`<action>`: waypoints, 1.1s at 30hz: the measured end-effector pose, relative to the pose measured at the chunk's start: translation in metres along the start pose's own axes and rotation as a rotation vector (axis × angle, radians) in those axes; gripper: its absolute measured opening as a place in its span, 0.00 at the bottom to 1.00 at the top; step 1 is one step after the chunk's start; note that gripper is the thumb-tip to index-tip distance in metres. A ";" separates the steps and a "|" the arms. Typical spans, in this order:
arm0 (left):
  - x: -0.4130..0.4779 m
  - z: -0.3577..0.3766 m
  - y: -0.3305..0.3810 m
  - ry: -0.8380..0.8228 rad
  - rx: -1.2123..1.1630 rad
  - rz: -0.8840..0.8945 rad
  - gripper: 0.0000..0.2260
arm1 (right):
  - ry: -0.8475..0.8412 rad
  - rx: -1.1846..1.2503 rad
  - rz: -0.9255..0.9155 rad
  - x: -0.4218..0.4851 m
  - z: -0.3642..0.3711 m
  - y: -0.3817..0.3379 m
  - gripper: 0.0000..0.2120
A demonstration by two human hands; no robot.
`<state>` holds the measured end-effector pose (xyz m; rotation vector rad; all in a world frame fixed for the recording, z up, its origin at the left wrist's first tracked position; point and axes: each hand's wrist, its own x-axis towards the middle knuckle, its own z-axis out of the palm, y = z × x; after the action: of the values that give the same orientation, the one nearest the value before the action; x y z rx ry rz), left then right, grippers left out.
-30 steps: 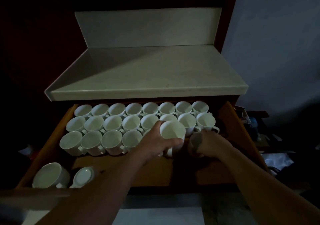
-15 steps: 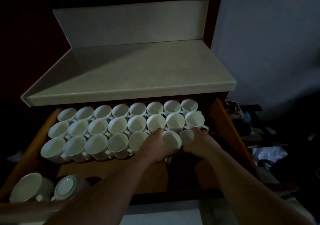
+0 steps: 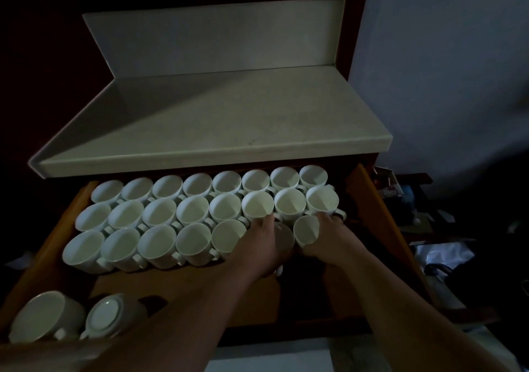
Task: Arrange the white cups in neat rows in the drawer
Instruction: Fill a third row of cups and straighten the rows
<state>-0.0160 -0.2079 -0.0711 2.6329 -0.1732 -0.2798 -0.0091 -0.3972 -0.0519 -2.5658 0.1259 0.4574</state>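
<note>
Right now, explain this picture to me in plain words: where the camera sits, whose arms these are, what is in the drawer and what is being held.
There is no machine here. The camera is worn on a person's head and looks down, so both bare arms are that person's own. Below a pale countertop, a wooden drawer is pulled open. White cups fill it in rows: two full rows at the back, and a third row partly done. The left hand grips one cup and the right hand grips another cup, fitting both into that third row. In the near left corner two more cups lie apart, one showing its base.
</note>
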 end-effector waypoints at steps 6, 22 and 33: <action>-0.008 0.000 -0.001 0.146 0.264 0.194 0.30 | 0.002 0.066 0.009 0.000 0.001 -0.006 0.45; -0.024 -0.028 -0.033 -0.027 0.574 0.553 0.09 | -0.009 0.081 -0.058 -0.007 -0.008 -0.009 0.42; -0.013 -0.020 -0.017 0.094 0.555 0.459 0.05 | -0.011 0.084 -0.071 -0.005 -0.007 -0.005 0.38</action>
<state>-0.0232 -0.1820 -0.0598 3.0223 -0.9241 0.0632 -0.0109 -0.3963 -0.0417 -2.4762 0.0484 0.4299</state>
